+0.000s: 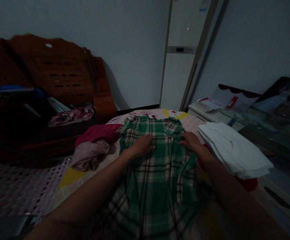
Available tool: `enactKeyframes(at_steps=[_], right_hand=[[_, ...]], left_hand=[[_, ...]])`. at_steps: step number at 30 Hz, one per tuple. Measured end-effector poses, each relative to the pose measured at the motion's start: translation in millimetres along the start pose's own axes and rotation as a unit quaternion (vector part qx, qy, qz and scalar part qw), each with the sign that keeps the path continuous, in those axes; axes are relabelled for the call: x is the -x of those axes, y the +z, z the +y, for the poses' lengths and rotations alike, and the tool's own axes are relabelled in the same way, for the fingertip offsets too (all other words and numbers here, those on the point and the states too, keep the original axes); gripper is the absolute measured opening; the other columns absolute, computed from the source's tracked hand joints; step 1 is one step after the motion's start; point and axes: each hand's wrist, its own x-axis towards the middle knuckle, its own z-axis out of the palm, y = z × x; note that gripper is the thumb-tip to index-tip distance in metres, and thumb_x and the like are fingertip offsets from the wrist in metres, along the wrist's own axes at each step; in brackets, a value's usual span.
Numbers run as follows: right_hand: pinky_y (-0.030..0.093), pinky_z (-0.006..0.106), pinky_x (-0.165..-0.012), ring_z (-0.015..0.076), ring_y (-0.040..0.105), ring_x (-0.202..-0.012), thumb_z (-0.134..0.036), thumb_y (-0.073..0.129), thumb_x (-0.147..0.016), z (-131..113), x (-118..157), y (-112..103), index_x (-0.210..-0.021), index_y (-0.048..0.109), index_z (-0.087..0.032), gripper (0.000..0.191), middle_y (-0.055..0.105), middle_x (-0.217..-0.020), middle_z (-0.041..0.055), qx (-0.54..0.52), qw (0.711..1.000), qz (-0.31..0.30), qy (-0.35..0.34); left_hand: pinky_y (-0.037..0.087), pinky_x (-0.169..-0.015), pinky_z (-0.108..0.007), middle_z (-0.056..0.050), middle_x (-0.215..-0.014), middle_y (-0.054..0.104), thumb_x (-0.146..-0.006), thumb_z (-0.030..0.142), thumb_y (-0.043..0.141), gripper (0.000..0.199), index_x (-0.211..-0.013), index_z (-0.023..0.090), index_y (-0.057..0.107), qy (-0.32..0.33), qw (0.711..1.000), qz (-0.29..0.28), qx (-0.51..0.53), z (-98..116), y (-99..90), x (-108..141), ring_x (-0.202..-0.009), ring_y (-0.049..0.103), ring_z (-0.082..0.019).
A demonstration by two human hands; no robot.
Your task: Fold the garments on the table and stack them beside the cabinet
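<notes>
A green plaid shirt (pixel 157 166) lies spread out in front of me, its collar end pointing away and its lower part running toward me. My left hand (pixel 143 145) rests flat on the upper middle of the shirt, fingers stretched to the right. At the shirt's right edge, below the shoulder, my right hand (pixel 191 141) has its fingers bent inward and closed on the fabric. The cloth has wrinkles along both sides, and my forearms hide parts of its lower edges.
Under the shirt is a patterned cover (pixel 179 114). Crumpled pink clothes (pixel 97 135) lie left, a folded white cloth (pixel 234 148) right. A wooden bench (pixel 60 73) stands at the back left, a tall white cabinet-like unit (pixel 178 73) behind, and a glass-topped stand (pixel 244 118) at right.
</notes>
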Motion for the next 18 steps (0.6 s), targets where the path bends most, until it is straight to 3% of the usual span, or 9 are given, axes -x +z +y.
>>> enactKeyframes(at_steps=[2, 4, 6, 8, 10, 14, 18], right_hand=[[0.047, 0.032, -0.083, 0.0248, 0.066, -0.093, -0.026, 0.067, -0.079, 0.1, -2.2, 2.9, -0.094, 0.074, -0.017, 0.019, 0.074, -0.097, 0.0123, -0.017, 0.999, 0.020, 0.021], [0.048, 0.031, -0.079, 0.0230, 0.065, -0.086, -0.027, 0.058, -0.083, 7.8, -8.7, -3.4, -0.090, 0.074, -0.017, 0.020, 0.074, -0.087, 0.0103, -0.074, 0.990, 0.074, 0.089], [0.049, 0.032, -0.076, 0.0234, 0.064, -0.081, -0.027, 0.051, -0.084, 23.5, -13.9, -17.8, -0.089, 0.074, -0.015, 0.026, 0.072, -0.080, 0.0107, -0.115, 0.958, 0.172, 0.198], [0.049, 0.036, -0.077, 0.0262, 0.063, -0.083, -0.024, 0.048, -0.083, 41.7, -13.6, -35.1, -0.094, 0.073, -0.013, 0.029, 0.071, -0.084, 0.0144, -0.090, 0.910, 0.276, 0.294], [0.048, 0.040, -0.081, 0.0290, 0.063, -0.091, -0.018, 0.049, -0.081, 53.8, -8.0, -48.8, -0.103, 0.071, -0.012, 0.032, 0.070, -0.096, 0.0183, -0.032, 0.891, 0.318, 0.321], [0.047, 0.041, -0.086, 0.0310, 0.062, -0.101, -0.016, 0.048, -0.083, 42.7, 6.6, -52.1, -0.105, 0.070, -0.013, 0.031, 0.068, -0.105, 0.0182, 0.035, 0.934, 0.258, 0.246], [0.047, 0.036, -0.089, 0.0262, 0.063, -0.100, -0.019, 0.051, -0.085, 15.0, 14.5, -29.2, -0.101, 0.073, -0.018, 0.027, 0.072, -0.105, 0.0118, 0.019, 0.982, 0.140, 0.122]], left_hand=[[0.032, -0.115, -0.045, -0.016, -0.154, 0.037, -0.093, 0.045, 0.045, 0.061, -0.146, 0.017, 0.039, -0.020, 1.000, 0.008, -0.004, 5.2, 12.8, 12.1, -0.143, 0.034, -0.029], [0.028, -0.116, -0.052, -0.015, -0.156, 0.034, -0.095, 0.046, 0.041, 0.059, -0.148, 0.020, 0.038, -0.038, 0.999, 0.022, -0.015, 6.4, 23.6, 18.2, -0.145, 0.029, -0.031], [0.023, -0.117, -0.056, -0.013, -0.157, 0.033, -0.097, 0.046, 0.038, 0.057, -0.148, 0.022, 0.037, -0.043, 0.998, 0.035, -0.024, 5.7, 30.5, 20.1, -0.147, 0.026, -0.030], [0.022, -0.117, -0.057, -0.012, -0.158, 0.033, -0.097, 0.046, 0.036, 0.056, -0.149, 0.024, 0.037, -0.041, 0.998, 0.043, -0.027, 4.8, 33.6, 19.8, -0.147, 0.026, -0.030], [0.022, -0.116, -0.057, -0.013, -0.157, 0.033, -0.098, 0.045, 0.035, 0.056, -0.149, 0.023, 0.037, -0.037, 0.998, 0.044, -0.026, 4.5, 34.1, 19.0, -0.147, 0.026, -0.030], [0.021, -0.116, -0.058, -0.014, -0.157, 0.033, -0.098, 0.046, 0.034, 0.057, -0.150, 0.022, 0.036, -0.034, 0.998, 0.040, -0.025, 4.1, 33.5, 18.3, -0.147, 0.026, -0.031], [0.020, -0.117, -0.057, -0.013, -0.158, 0.032, -0.098, 0.045, 0.034, 0.058, -0.150, 0.021, 0.035, -0.031, 0.998, 0.039, -0.025, 2.4, 35.1, 18.2, -0.147, 0.025, -0.030]])
